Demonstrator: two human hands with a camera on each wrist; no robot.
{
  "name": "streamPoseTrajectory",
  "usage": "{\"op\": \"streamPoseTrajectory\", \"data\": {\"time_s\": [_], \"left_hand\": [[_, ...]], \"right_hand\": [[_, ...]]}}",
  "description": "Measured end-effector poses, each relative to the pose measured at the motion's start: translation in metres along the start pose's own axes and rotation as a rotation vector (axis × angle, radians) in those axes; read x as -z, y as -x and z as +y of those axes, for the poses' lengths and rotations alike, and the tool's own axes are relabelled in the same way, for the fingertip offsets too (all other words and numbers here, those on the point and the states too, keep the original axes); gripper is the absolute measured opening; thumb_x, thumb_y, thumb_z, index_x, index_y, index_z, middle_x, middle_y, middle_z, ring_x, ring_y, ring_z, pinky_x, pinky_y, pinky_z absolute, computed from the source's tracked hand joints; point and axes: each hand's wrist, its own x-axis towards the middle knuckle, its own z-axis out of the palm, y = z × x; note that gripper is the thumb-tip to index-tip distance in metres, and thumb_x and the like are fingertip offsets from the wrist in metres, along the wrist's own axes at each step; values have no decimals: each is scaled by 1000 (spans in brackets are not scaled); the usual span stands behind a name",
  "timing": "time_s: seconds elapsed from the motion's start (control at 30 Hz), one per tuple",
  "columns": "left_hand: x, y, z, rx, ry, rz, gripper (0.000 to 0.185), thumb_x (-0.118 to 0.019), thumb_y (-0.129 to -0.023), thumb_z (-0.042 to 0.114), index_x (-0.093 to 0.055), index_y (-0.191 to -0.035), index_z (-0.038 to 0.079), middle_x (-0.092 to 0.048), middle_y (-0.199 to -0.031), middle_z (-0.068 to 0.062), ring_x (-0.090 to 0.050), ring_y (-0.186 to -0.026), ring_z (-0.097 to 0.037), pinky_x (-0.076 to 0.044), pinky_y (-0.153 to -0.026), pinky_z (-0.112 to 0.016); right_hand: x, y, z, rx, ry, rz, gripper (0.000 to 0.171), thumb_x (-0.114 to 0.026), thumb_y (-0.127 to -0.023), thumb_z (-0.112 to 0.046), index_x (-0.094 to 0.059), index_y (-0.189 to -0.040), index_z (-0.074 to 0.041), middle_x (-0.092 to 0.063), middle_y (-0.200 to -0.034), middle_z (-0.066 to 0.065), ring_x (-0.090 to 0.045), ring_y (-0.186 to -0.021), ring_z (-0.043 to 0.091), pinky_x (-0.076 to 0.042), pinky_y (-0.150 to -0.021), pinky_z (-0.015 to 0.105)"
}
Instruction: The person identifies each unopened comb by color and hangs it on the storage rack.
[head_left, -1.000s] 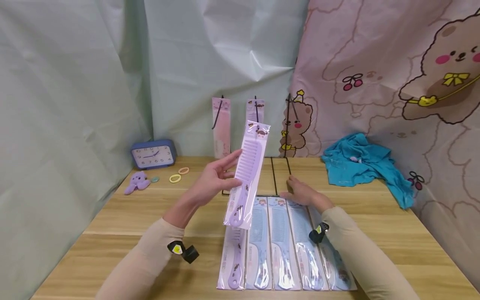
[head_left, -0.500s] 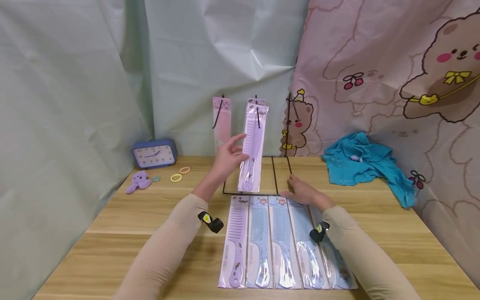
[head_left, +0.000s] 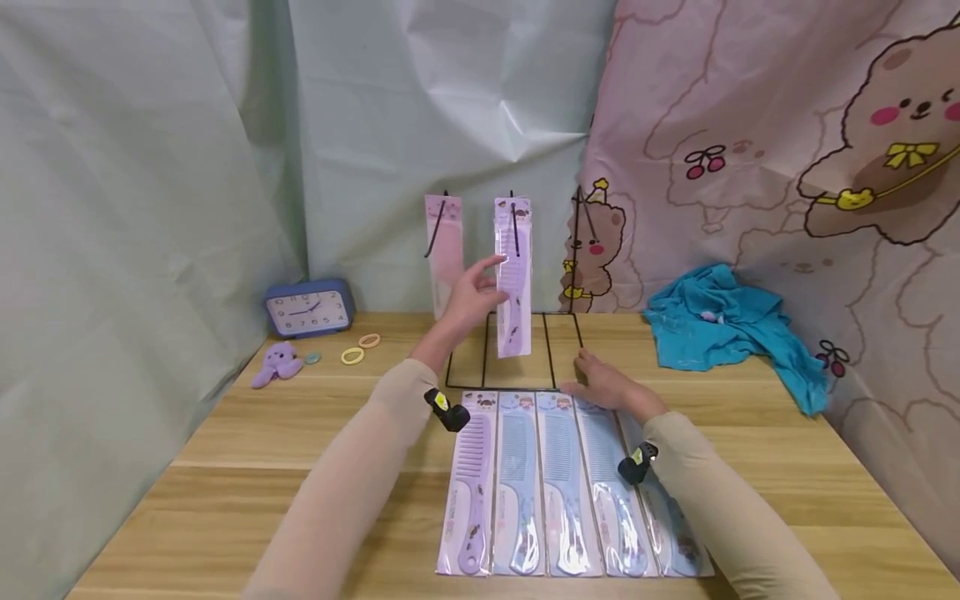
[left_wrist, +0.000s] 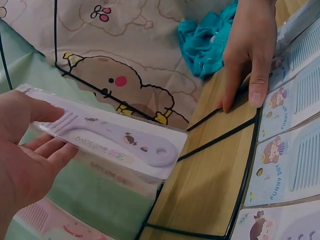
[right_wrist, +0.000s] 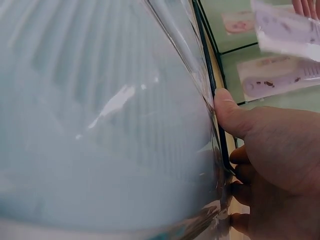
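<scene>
My left hand (head_left: 471, 298) pinches the edge of a packaged purple comb (head_left: 513, 287), thumb in front and fingers behind. The comb hangs upright on the middle hook of a black wire rack (head_left: 550, 350); the hook's prong shows in front of the card's top. In the left wrist view, the purple comb (left_wrist: 117, 137) overlaps a second purple package behind it. My right hand (head_left: 603, 383) grips the front right corner of the rack's base, thumb at the front wire and fingers by the side wire. A packaged pink comb (head_left: 446, 250) hangs on the left hook.
One packaged purple comb (head_left: 471, 487) and several blue combs (head_left: 562, 483) lie in a row before the rack. A clock (head_left: 307, 308), hair ties (head_left: 352, 357) and a purple octopus toy (head_left: 277, 364) sit left. A teal cloth (head_left: 720, 321) lies right.
My left hand has carried the purple comb up and back from over the row onto the middle hook, sliding it back along the prong. The right hand has stayed at the rack's corner.
</scene>
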Motion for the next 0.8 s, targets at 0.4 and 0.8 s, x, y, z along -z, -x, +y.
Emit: {"op": "streamPoseTrajectory", "data": {"time_s": [0.4,0.8], "left_hand": [[2,-3,-17,-37,-38,-33,64,-63,-94,-2,-45,-152,20,-37,-157,-15,-36,-144,-32,-33,-115,-42],[12,25,-30,-67,-89,-89,54,-60,-97,-1,-47,-149,9,-42,-154,-16,-39,-141,-36,-35,-114,-43]], "right_hand": [[-1,2,1,10,-12,9,80,-56,-102,-43,-26,-152,11,-11,-161,32,-17,-146,48,-17,-118,56],[-1,2,0,1,-20,0,80,-56,-102,-43,-25,-152,11,-10,-161,30,-17,-147,47,-17,-119,55]]}}
